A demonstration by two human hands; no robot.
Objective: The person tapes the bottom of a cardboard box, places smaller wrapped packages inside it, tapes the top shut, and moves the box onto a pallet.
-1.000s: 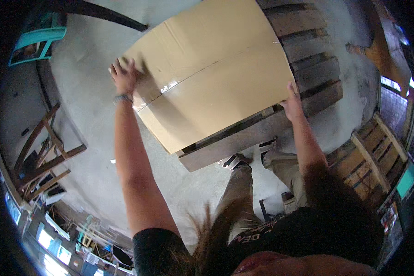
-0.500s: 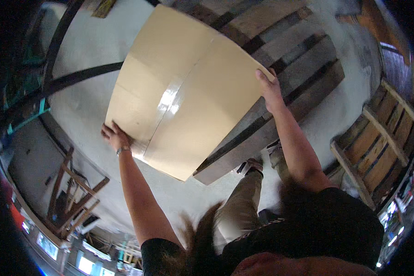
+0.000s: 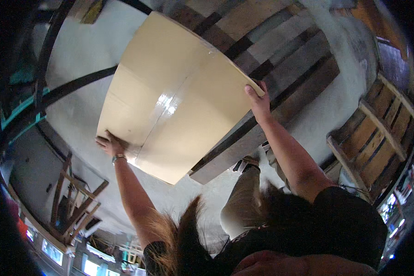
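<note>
Black short-sleeved shirt, khaki trousers, silvery wristband.

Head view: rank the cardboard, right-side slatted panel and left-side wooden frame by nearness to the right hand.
1. Cardboard: right hand grips its right edge.
2. Slatted panel: off to the right.
3. Wooden frame: lower left.

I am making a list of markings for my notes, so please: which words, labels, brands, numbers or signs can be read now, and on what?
None can be read.
Cardboard: no printing visible, only glare on the shiny strip.
Black shirt: no readable lettering.
Background clutter: too small and blurred.
</note>
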